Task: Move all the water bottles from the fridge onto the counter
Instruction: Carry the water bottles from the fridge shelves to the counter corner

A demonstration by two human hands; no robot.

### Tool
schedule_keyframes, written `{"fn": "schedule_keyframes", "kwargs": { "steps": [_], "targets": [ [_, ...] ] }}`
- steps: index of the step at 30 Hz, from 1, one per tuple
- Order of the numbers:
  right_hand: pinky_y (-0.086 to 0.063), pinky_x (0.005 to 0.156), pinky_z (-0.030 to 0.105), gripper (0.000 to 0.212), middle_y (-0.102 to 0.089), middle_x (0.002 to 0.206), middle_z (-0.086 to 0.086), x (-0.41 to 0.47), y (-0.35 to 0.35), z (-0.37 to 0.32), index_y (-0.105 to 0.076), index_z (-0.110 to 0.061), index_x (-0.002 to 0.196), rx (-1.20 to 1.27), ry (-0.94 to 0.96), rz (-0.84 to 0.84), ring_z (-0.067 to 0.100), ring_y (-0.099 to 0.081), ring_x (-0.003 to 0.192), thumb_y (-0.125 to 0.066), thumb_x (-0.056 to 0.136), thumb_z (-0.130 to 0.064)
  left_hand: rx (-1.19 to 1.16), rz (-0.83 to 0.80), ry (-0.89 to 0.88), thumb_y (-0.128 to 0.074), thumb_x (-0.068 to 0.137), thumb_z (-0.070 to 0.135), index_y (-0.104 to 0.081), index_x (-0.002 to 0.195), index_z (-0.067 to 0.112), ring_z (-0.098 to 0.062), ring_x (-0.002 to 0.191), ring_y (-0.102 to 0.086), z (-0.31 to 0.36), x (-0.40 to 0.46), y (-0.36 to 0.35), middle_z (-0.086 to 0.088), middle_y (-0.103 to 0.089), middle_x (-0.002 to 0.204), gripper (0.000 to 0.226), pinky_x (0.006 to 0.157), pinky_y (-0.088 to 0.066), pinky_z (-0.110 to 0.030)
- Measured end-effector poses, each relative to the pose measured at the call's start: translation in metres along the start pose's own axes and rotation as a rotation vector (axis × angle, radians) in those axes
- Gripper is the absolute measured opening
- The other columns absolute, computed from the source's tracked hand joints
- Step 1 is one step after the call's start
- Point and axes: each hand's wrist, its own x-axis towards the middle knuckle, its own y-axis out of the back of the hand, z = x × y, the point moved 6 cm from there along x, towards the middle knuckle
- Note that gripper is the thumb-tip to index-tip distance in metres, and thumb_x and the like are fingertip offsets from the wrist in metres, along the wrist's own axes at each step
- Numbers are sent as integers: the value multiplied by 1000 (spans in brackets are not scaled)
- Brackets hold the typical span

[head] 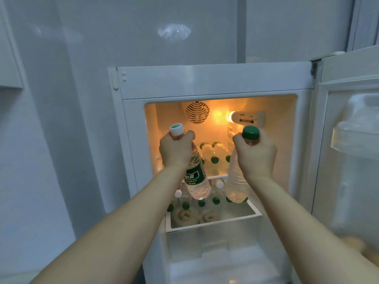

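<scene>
The small white fridge (213,83) stands open, lit orange inside. My left hand (176,149) grips the neck of a clear water bottle with a green label (196,177), its white-and-green cap up. My right hand (256,152) grips the neck of a second clear bottle (235,181) with a dark green cap and no label showing. Both bottles hang in front of the fridge opening. On the upper shelf lie more green-capped bottles (217,152). Below it, several bottles (202,201) stand with caps toward me.
The fridge door (348,160) hangs open at the right, with clear door bins. A clear drawer (213,220) at the shelf's front holds two rolled beige things. Pale cabinet panels rise to the left and behind. No counter is in view.
</scene>
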Motion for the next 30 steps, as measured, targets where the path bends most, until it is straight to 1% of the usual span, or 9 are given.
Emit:
{"fn": "schedule_keyframes", "kwargs": {
  "steps": [2, 6, 11, 14, 17, 19, 24, 26, 30],
  "targets": [
    [-39, 59, 29, 14, -53, 63, -4, -17, 3, -11, -59, -12, 73, 2, -16, -24, 19, -47, 68, -67, 79, -22, -3, 4, 8, -67, 74, 16, -61, 74, 9, -22, 59, -58, 5, -17, 19, -10, -66, 67, 9, 62, -47, -30],
    [-38, 60, 29, 15, -50, 63, -5, -59, 6, -30, -59, -9, 74, 32, -40, -87, 13, -43, 62, -67, 79, -21, 3, 6, 6, -66, 64, 23, -59, 64, 15, -22, 58, -57, 10, -51, 57, -2, -61, 59, 11, 62, -47, -33],
    [-39, 59, 27, 18, -50, 60, -6, -107, -2, -49, -55, -18, 67, 100, -73, -199, 8, -42, 58, -66, 80, -21, 86, 63, 8, -69, 69, 18, -59, 62, 15, -19, 54, -52, 8, -90, 114, 3, -56, 54, 12, 59, -44, -30],
    [-38, 57, 17, 19, -52, 61, -7, -133, -13, -59, -55, -20, 66, 162, -85, -265, 3, -44, 56, -66, 81, -21, 120, 166, 34, -66, 62, 22, -61, 62, 14, -21, 57, -55, 3, -107, 157, 0, -59, 57, 10, 62, -48, -34],
    [-43, 62, 28, 16, -56, 62, -5, -164, -36, -61, -57, -19, 68, 191, -111, -387, 10, -50, 61, -66, 80, -25, 146, 287, 31, -64, 59, 21, -56, 55, 16, -21, 56, -52, 3, -125, 199, 0, -55, 53, 11, 61, -47, -34],
    [-45, 63, 30, 15, -56, 62, -6, -184, -51, -60, -57, -19, 69, 196, -133, -456, 14, -52, 62, -66, 79, -26, 208, 353, 14, -64, 61, 18, -53, 53, 16, -19, 55, -48, 6, -139, 226, 3, -52, 52, 13, 59, -44, -32],
    [-39, 59, 29, 18, -49, 59, -1, -226, -77, -66, -53, -13, 66, 318, -162, -587, 13, -44, 58, -65, 77, -19, 315, 524, -11, -65, 68, 17, -56, 70, 1, -17, 58, -47, 8, -177, 282, -1, -53, 59, 19, 59, -42, -31],
    [-37, 57, 27, 20, -46, 59, -1, -243, -83, -69, -50, -12, 65, 372, -171, -643, 11, -41, 57, -66, 77, -15, 317, 563, 8, -65, 69, 16, -56, 68, 3, -17, 58, -49, 4, -193, 299, 0, -53, 59, 16, 60, -43, -32],
    [-29, 50, 19, 32, -38, 50, -11, -291, -98, -78, -41, -19, 59, 476, -221, -771, 6, -32, 51, -65, 78, -9, 350, 675, 51, -65, 73, 9, -55, 66, 8, -16, 56, -47, -2, -234, 336, 2, -51, 56, 13, 60, -42, -30]
  ]
}}
